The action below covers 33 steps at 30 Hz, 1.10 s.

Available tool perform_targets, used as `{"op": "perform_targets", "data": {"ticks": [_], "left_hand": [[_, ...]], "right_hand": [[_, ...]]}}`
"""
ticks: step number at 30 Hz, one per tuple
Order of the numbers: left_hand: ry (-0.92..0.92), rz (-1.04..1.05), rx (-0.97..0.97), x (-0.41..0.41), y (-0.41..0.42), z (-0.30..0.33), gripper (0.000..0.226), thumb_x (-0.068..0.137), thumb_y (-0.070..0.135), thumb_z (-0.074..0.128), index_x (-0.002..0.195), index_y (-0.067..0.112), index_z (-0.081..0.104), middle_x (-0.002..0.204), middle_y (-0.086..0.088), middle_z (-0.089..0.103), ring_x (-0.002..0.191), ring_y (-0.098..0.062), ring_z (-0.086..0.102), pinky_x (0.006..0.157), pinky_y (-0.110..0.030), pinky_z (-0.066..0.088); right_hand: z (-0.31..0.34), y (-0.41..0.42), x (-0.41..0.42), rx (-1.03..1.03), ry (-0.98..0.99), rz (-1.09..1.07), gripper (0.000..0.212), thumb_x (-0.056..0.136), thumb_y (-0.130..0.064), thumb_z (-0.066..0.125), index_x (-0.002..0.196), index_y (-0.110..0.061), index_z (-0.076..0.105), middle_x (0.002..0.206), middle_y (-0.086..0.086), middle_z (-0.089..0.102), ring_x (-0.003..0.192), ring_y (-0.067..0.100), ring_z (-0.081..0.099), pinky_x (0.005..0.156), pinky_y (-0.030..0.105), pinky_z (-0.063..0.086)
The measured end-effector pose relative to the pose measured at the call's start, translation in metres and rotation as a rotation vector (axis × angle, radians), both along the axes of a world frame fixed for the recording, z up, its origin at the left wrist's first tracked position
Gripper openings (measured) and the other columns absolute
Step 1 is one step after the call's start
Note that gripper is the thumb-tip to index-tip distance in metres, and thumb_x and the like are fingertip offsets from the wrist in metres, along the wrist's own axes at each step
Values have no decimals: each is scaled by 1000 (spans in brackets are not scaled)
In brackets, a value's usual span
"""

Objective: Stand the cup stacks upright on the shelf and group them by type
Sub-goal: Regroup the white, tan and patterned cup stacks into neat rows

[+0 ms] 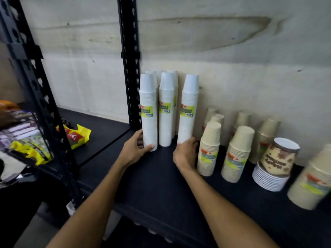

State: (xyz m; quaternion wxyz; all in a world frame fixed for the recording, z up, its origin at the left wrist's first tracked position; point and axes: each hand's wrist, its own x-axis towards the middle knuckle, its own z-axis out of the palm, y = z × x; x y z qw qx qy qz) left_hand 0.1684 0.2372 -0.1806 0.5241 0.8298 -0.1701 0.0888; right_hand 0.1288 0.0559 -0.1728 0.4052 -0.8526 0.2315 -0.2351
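Several tall white cup stacks stand upright at the left of the black shelf [157, 176], next to the rack post. My left hand [136, 149] is wrapped around the base of the leftmost white stack [148, 111]. My right hand [186, 153] grips the foot of the rightmost white stack [189, 111]. Between them a middle white stack [166, 111] stands untouched, with more white stacks behind it. To the right, several shorter beige cup stacks [209, 149] stand upright in two rows against the wall.
A brown patterned cup stack [279, 158] sits on a pile of white lids [268, 179] at the right. The black perforated rack post [130, 65] rises just left of the white stacks. Yellow snack packets [75, 135] lie on the neighbouring shelf at left.
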Motion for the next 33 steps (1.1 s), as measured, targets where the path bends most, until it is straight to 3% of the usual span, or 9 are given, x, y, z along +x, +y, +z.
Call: {"op": "perform_targets", "data": {"ticks": [4, 8, 18, 25, 30, 33], "left_hand": [[2, 8, 22, 1, 1, -1, 72, 81, 26, 80, 143, 23, 43, 113, 11, 63, 92, 9, 62, 76, -2, 49], [13, 4, 44, 9, 4, -7, 78, 79, 28, 80, 146, 25, 41, 123, 4, 64, 102, -4, 65, 91, -21, 53], [36, 12, 46, 13, 5, -9, 81, 73, 30, 79, 145, 30, 42, 123, 5, 65, 106, -8, 64, 99, -33, 51], [45, 32, 33, 15, 4, -8, 81, 72, 29, 78, 144, 33, 42, 121, 8, 66, 104, -5, 65, 98, -30, 51], [40, 21, 39, 12, 1, -6, 80, 78, 22, 76, 148, 32, 38, 122, 9, 64, 105, -4, 64, 87, -14, 47], [36, 17, 33, 12, 1, -6, 79, 78, 22, 76, 147, 32, 39, 121, 8, 65, 104, -6, 64, 88, -17, 48]], "right_hand": [[4, 2, -18, -21, 20, 56, 53, 90, -16, 63, 132, 1, 37, 140, 20, 44, 130, 34, 45, 107, 37, 35], [1, 5, -31, -97, 23, 121, 50, 93, -22, 62, 132, 0, 40, 138, 18, 49, 126, 33, 48, 102, 35, 37], [0, 18, -29, -112, -33, 327, 48, 92, -29, 63, 130, -6, 45, 133, 12, 55, 122, 30, 53, 97, 38, 42], [0, 21, -23, -105, -50, 353, 50, 91, -32, 64, 130, -8, 46, 131, 12, 54, 121, 30, 52, 99, 41, 41], [-1, 22, -21, -113, -63, 363, 51, 91, -33, 64, 132, -8, 45, 132, 10, 55, 122, 28, 53, 98, 39, 42], [-3, 21, -22, -111, -80, 375, 52, 91, -34, 63, 133, -8, 45, 133, 9, 55, 122, 27, 53, 98, 39, 42]]}}
